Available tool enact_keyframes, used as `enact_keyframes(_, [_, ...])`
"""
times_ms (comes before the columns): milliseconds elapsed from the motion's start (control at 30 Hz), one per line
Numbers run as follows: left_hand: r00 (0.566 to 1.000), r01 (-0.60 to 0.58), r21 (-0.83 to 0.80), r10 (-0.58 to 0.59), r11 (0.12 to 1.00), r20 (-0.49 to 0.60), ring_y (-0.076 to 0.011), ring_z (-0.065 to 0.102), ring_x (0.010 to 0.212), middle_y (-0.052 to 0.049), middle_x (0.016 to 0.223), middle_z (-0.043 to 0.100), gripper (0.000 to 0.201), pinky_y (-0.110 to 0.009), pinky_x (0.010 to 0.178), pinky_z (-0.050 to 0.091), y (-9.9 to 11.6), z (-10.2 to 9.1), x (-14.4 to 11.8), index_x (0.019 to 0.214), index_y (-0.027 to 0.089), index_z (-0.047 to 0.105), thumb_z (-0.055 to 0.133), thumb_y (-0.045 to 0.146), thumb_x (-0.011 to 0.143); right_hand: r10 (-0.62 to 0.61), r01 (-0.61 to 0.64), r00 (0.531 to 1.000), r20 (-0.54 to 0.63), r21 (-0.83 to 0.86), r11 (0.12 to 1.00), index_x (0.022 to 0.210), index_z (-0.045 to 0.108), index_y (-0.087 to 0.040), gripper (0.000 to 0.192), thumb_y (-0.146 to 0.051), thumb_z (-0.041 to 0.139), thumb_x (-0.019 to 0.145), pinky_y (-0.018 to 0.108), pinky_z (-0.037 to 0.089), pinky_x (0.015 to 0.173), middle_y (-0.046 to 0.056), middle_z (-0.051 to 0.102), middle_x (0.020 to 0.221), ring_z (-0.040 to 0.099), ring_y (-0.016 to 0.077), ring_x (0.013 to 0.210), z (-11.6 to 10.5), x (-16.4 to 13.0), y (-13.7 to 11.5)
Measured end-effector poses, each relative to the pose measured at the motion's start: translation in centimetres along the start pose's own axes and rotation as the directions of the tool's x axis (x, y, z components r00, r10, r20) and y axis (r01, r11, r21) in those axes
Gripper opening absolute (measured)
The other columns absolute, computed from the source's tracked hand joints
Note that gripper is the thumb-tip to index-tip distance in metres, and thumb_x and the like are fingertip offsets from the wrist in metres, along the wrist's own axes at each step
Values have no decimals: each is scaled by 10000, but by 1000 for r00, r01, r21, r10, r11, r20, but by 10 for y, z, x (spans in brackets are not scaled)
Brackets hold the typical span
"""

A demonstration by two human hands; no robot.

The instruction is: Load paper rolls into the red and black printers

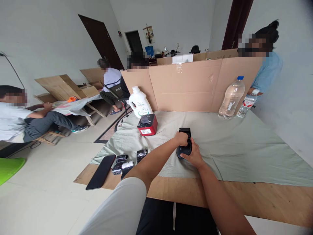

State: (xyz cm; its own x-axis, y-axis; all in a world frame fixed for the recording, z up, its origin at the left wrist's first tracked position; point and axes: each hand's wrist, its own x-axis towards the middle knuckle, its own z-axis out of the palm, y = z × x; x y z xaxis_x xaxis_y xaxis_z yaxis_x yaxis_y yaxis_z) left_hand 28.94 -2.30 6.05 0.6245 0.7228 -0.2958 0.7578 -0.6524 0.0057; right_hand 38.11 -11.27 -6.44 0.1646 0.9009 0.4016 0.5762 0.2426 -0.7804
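Observation:
A small black device (184, 150), which looks like a portable printer, lies on the cloth in front of me, with a flap-like part at its far end. My left hand (181, 139) is closed over its middle, fingers curled; whatever they pinch is hidden. My right hand (195, 155) grips the device's near right side, the thumb lying across its lower part. Left of my left forearm lie several rolls in dark wrapping (121, 159), one with a white top (128, 164). Beside them rests a dark phone-like slab (101, 172).
A red-and-black box (147, 125) and a white detergent jug (142, 105) stand back left. A large bottle (231, 98) and a smaller water bottle (247, 103) stand back right. A cardboard screen (181, 88) walls the table's far side. Other people sit beyond and at left.

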Motion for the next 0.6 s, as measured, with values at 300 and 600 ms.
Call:
enact_keyframes(300, [998,-9,-738,-42,674,-51,-165,627,781,-25,860,667,307,-238,646,489,-55,-6,-25,947,152,645,648,245,654,-1,7,998,57,-108,994,1487,158,-185,1236,-627,786,518,596,367,1033,189,398,1438,399,410,1300,-4,1,0])
enact_keyframes(600, [937,348,-811,-211,470,280,-172,610,809,-13,830,652,382,-229,651,481,-210,7,-132,890,160,626,736,256,537,16,-7,997,71,-125,992,1484,191,-176,1189,-709,719,563,582,325,1062,191,387,1448,379,392,1315,-7,2,-2])
